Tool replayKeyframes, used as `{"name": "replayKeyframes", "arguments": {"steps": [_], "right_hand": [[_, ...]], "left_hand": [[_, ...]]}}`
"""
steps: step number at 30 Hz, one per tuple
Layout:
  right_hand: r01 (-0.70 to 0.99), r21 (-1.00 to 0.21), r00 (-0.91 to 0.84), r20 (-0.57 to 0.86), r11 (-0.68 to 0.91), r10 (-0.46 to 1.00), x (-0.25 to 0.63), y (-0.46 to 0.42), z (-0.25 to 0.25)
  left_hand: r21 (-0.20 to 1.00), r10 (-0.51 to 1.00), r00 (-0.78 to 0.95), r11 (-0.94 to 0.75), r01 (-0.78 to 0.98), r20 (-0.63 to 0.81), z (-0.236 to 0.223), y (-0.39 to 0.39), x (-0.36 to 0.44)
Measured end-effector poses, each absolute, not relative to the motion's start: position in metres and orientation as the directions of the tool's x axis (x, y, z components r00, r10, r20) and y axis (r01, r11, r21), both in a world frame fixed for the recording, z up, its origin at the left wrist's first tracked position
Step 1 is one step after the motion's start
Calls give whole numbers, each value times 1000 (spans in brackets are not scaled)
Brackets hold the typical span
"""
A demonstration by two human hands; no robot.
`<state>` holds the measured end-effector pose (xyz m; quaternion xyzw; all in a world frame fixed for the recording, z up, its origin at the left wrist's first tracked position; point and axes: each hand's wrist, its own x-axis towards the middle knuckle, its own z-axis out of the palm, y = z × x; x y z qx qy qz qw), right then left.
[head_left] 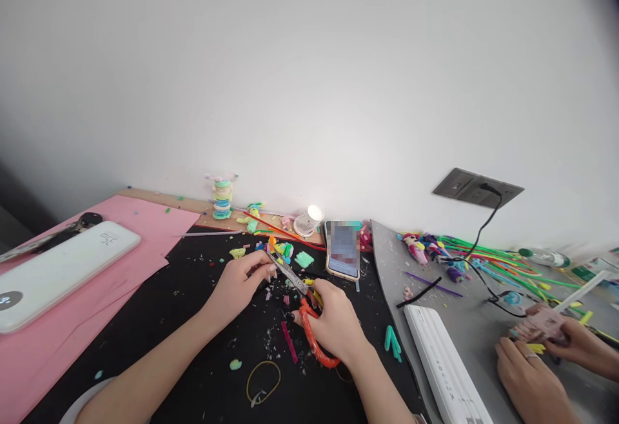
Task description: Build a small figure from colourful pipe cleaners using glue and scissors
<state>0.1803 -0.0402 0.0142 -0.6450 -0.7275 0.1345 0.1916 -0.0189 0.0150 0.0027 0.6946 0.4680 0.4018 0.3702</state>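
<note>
My right hand (336, 321) is closed round the orange handles of a pair of scissors (294, 277), whose blades point up and left. A bit of yellow fuzzy stem (315, 294) shows by its fingers. My left hand (244, 285) is pinched near the blade tips; what its fingers hold, if anything, is too small to make out. Just beyond the blades lies a pile of coloured fuzzy pieces (285, 251), with a mint green piece (304, 259) beside it. A magenta stem (289, 341) lies on the black mat (193, 353) between my forearms.
A phone (343, 253) leans behind my right hand. Nearby stand a paper cup (308, 220) and a stack of pastel coils (222, 200). White power banks (68, 276) lie at both sides. On the right, another person's hands (532, 372) hold a pink piece near several pipe cleaners (507, 263).
</note>
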Motion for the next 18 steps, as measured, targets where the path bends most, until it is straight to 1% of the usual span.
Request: {"name": "replayKeyframes", "arguments": {"steps": [18], "right_hand": [[873, -469, -94, 106, 133, 990, 181, -41, 15]], "left_hand": [[893, 943, 247, -298, 338, 221, 2, 15, -20]]}}
